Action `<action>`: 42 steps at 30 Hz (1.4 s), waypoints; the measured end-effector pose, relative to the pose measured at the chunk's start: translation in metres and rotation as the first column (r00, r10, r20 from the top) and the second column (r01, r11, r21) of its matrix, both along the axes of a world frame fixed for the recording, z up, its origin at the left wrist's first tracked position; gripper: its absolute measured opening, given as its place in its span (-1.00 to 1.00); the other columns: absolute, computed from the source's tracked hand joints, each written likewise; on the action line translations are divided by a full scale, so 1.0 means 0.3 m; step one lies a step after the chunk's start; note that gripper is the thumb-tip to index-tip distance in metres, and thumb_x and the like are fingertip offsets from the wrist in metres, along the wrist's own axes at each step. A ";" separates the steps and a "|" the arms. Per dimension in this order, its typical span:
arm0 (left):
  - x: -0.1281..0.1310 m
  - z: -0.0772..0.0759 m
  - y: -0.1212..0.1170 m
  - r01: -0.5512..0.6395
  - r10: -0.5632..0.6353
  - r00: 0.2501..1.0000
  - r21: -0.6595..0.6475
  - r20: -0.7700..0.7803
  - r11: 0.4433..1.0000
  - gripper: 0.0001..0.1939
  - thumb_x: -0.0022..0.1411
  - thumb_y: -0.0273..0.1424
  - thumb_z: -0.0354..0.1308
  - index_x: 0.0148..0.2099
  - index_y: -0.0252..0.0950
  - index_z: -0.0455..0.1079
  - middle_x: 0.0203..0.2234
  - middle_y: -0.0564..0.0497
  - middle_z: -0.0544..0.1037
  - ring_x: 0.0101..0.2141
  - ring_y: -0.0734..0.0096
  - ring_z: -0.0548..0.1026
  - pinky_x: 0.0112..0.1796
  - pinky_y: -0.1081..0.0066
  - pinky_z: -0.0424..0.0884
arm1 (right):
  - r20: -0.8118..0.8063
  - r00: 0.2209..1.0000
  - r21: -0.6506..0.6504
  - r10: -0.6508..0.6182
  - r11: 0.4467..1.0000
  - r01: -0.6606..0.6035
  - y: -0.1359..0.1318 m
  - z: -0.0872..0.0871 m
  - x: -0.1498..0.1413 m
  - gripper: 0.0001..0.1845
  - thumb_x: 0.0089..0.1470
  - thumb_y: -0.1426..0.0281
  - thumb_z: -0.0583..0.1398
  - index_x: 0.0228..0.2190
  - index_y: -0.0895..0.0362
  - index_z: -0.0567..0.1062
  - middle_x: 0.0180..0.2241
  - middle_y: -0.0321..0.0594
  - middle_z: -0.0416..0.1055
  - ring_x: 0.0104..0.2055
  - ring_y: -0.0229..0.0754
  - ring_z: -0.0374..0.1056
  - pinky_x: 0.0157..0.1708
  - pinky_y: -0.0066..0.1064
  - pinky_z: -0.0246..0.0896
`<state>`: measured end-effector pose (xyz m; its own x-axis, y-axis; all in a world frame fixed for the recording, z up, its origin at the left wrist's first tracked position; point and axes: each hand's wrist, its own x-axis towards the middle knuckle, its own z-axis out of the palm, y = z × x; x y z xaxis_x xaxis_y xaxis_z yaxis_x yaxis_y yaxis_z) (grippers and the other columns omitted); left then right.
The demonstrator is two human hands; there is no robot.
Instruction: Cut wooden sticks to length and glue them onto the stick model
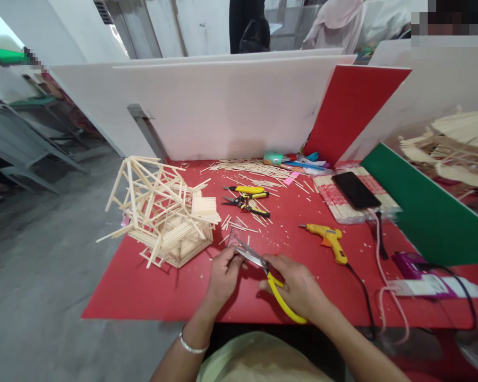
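Note:
My right hand point(297, 281) grips a pair of scissors point(279, 292) with yellow handles, its thumb and fingers near the pivot. The metal blades point up and left, spread apart. Beside the blades, my left hand point(225, 273) is closed in a pinch; what its fingertips hold is too small to make out. Just beyond the fingers lies a clear ruler point(234, 236) among short cut sticks point(239, 225). Left of my hands stands a model framework of thin wooden sticks point(163, 217), with a hexagonal base and an open frame above.
Yellow-black pliers point(249, 205) and a yellow cutter point(245, 189) lie ahead, before loose sticks point(250, 170). At right are a yellow glue gun point(329, 239), a phone point(356, 190) on packed sticks, cables and a power strip point(430, 286). White boards point(223, 106) wall the back.

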<state>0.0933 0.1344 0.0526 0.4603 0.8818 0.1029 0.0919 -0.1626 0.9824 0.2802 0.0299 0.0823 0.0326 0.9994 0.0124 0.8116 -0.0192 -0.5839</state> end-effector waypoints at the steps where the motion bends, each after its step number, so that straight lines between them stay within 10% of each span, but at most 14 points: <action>1: -0.001 -0.003 -0.001 -0.001 0.001 1.000 0.009 -0.006 1.000 -0.79 0.34 -0.38 0.08 -0.27 -0.29 0.52 -0.50 0.03 0.53 -0.44 0.37 0.47 -0.34 0.43 0.36 | 0.003 1.000 -0.008 0.001 1.000 -0.001 0.000 0.001 -0.001 -0.48 0.20 0.05 0.21 0.06 0.08 0.42 -0.16 -0.09 0.48 -0.15 -0.04 0.46 -0.15 -0.30 0.33; 14: 0.004 0.046 -0.008 -0.034 0.034 0.999 -0.005 0.020 0.999 -0.79 0.31 -0.33 0.14 -0.32 -0.26 0.55 -0.51 0.03 0.54 -0.44 0.38 0.47 -0.34 0.45 0.36 | -0.074 0.997 -0.008 -0.034 0.999 0.033 -0.009 -0.031 -0.029 -0.57 0.23 0.07 0.16 -0.01 0.08 0.46 -0.25 -0.15 0.54 -0.27 -0.11 0.47 -0.27 -0.38 0.29; 23: -0.010 0.008 -0.020 -0.111 0.142 0.979 -0.206 0.143 0.972 -0.78 0.33 -0.22 0.16 -0.16 -0.27 0.47 -0.33 -0.05 0.62 -0.32 0.32 0.57 -0.29 0.38 0.49 | 0.319 0.906 -0.020 -0.279 0.954 0.300 0.009 -0.069 -0.005 -0.47 0.27 0.10 0.09 0.15 0.11 0.39 -0.13 0.02 0.48 -0.10 0.09 0.43 -0.19 -0.20 0.32; 27: -0.014 0.000 -0.024 -0.177 0.180 0.979 -0.044 0.096 0.983 -0.79 0.28 -0.23 0.22 -0.22 -0.27 0.53 -0.25 -0.10 0.62 -0.21 0.28 0.57 -0.18 0.34 0.50 | 0.363 0.905 0.012 -0.222 0.972 0.233 0.024 -0.107 -0.020 -0.44 0.18 0.32 0.18 0.20 0.17 0.37 -0.08 0.06 0.47 -0.02 0.10 0.38 -0.06 -0.15 0.30; 32: -0.010 -0.003 -0.051 -0.129 0.153 0.982 -0.199 0.108 0.972 -0.73 0.29 -0.19 0.22 -0.14 -0.30 0.51 -0.55 0.04 0.56 -0.60 0.45 0.48 -0.55 0.49 0.40 | 0.237 0.954 0.116 -0.182 0.981 0.158 0.022 -0.107 0.015 -0.52 0.23 0.28 0.14 0.15 0.09 0.41 0.06 -0.04 0.45 0.07 0.00 0.35 0.07 -0.18 0.24; 38: -0.007 -0.007 -0.076 0.013 0.121 0.937 -0.379 0.328 0.925 -0.62 0.21 -0.11 0.29 -0.11 -0.33 0.49 -0.27 -0.19 0.67 -0.30 0.14 0.66 -0.46 0.33 0.58 | 0.392 0.652 0.196 -0.649 0.752 0.630 -0.044 -0.059 0.338 -0.48 0.27 0.27 0.03 0.20 0.17 0.37 0.12 0.11 0.39 0.13 0.16 0.30 0.11 -0.05 0.16; 42: 0.019 -0.012 -0.079 0.032 0.108 0.935 -0.384 0.338 0.923 -0.70 0.22 -0.18 0.30 -0.22 -0.35 0.51 -0.40 -0.12 0.65 -0.41 0.25 0.64 -0.50 0.41 0.54 | 0.438 0.603 -0.024 -0.667 0.661 0.750 -0.067 -0.066 0.477 -0.44 0.25 0.24 0.01 0.17 0.27 0.37 0.06 0.23 0.41 0.10 0.20 0.34 0.02 -0.07 0.23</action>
